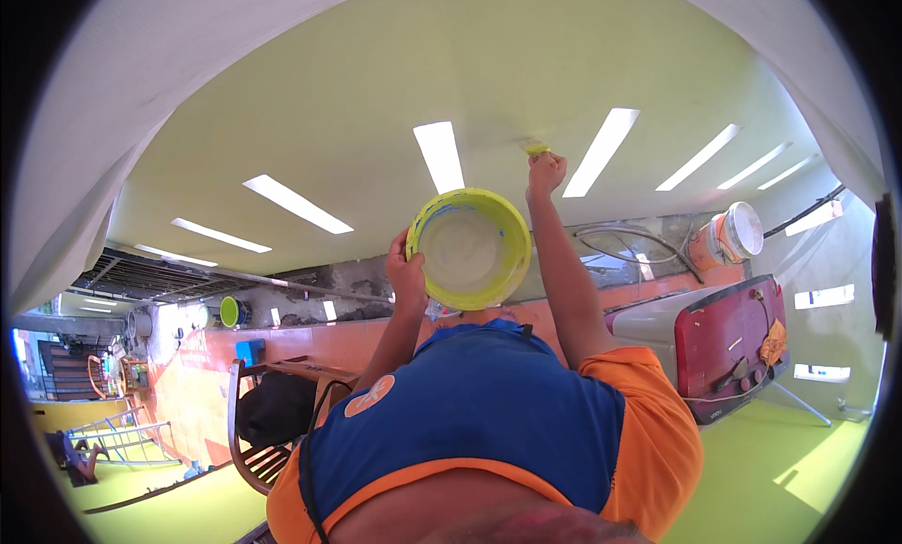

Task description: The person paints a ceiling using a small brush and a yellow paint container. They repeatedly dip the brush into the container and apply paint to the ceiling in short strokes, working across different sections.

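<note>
My left hand [406, 270] grips the left rim of a yellow-green paint bucket [515, 248], held up in front of my chest. Pale, whitish paint shows inside it, with blue smears near the rim. My right arm is stretched out and up, and my right hand [546, 174] is closed on a paintbrush [536, 148]. Only the brush's yellow-green end sticks out past my fingers; the handle is hidden. Its tip is at the pale green wall [348, 102], beside a darker patch, between two bright slots.
A paint-stained bucket [723, 237] and a coiled hose [648, 232] lie at right, near a red-and-white appliance [728, 333] with tools on it. At left are a wooden chair [246, 459] with a black item, a green bucket [230, 311], a ladder [132, 438] and another person [77, 459].
</note>
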A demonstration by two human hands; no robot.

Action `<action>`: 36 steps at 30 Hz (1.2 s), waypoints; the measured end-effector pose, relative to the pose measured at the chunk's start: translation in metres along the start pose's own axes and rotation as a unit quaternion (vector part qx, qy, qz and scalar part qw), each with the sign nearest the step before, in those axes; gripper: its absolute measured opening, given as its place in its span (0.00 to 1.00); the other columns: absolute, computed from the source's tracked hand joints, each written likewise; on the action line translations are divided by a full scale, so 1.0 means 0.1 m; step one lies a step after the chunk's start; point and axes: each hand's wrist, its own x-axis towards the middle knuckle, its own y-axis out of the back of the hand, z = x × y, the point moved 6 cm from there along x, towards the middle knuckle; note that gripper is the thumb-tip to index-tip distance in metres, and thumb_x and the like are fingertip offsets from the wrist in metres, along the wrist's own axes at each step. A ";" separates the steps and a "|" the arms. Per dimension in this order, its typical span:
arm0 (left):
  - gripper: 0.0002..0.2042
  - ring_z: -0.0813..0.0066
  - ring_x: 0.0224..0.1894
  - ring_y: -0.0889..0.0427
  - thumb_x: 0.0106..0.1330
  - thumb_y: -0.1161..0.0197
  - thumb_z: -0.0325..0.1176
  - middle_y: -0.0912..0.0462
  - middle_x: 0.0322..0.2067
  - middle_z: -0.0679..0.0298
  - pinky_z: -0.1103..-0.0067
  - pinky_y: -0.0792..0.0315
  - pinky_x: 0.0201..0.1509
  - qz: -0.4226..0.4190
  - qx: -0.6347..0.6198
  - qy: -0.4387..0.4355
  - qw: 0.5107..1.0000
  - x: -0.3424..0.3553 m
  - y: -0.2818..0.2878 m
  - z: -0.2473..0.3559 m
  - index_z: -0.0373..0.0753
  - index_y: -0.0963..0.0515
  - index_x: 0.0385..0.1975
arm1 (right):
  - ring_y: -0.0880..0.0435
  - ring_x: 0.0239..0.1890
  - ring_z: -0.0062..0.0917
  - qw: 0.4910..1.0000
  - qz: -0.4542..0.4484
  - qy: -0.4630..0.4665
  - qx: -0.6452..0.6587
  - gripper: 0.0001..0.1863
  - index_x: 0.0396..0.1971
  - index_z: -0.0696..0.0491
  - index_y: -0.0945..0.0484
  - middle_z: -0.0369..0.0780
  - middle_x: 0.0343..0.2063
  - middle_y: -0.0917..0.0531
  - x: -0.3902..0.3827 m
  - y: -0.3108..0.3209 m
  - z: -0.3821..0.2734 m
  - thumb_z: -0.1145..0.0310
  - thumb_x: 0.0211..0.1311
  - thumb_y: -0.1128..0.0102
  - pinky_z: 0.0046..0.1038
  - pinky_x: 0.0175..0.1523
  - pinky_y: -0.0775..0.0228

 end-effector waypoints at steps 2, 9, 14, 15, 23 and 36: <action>0.28 0.69 0.53 0.19 0.54 0.52 0.11 0.21 0.52 0.54 0.75 0.26 0.59 0.002 0.018 -0.006 1.000 0.04 0.19 0.03 0.27 0.30 0.59 | 0.17 0.36 0.28 0.997 0.031 -0.056 -0.043 0.08 0.40 0.61 0.35 0.46 0.40 0.25 -0.06 -0.04 0.01 0.76 0.67 0.49 0.29 0.51 0.18; 0.27 0.68 0.50 0.18 0.55 0.50 0.11 0.20 0.50 0.54 0.74 0.23 0.55 -0.004 0.016 0.002 1.000 0.16 0.82 0.09 0.28 0.30 0.59 | 0.14 0.43 0.36 0.958 -0.117 0.190 0.180 0.07 0.40 0.61 0.36 0.50 0.43 0.24 -0.38 -1.22 -1.84 0.76 0.70 0.47 0.35 0.53 0.15; 0.27 0.68 0.51 0.18 0.56 0.51 0.11 0.20 0.51 0.54 0.75 0.24 0.56 -0.015 0.032 0.013 0.999 0.22 1.27 0.19 0.28 0.30 0.59 | 0.14 0.44 0.38 0.953 -0.105 0.231 0.166 0.07 0.39 0.61 0.37 0.49 0.42 0.24 -0.51 -1.11 -1.21 0.77 0.71 0.49 0.39 0.53 0.15; 0.27 0.68 0.52 0.19 0.55 0.51 0.11 0.21 0.51 0.54 0.75 0.25 0.58 -0.017 0.024 0.016 0.999 0.22 1.35 0.22 0.28 0.30 0.59 | 0.14 0.44 0.38 0.966 -0.072 0.186 0.165 0.07 0.39 0.61 0.36 0.50 0.42 0.23 -0.48 -0.95 -0.85 0.76 0.70 0.48 0.39 0.53 0.15; 0.28 0.68 0.53 0.19 0.53 0.52 0.11 0.22 0.53 0.54 0.75 0.27 0.60 -0.028 0.077 0.000 0.997 0.43 1.81 0.39 0.27 0.31 0.59 | 0.23 0.29 0.20 0.995 0.090 0.003 0.051 0.07 0.36 0.58 0.32 0.41 0.32 0.23 -0.68 -0.41 0.63 0.75 0.64 0.44 0.22 0.34 0.25; 0.26 0.68 0.51 0.18 0.54 0.48 0.12 0.21 0.51 0.54 0.74 0.23 0.56 -0.063 0.045 0.015 0.997 0.43 1.72 0.60 0.27 0.30 0.57 | 0.12 0.39 0.32 0.942 -0.098 0.235 0.216 0.07 0.38 0.59 0.35 0.47 0.39 0.20 -1.25 -1.97 -1.09 0.76 0.70 0.46 0.31 0.48 0.15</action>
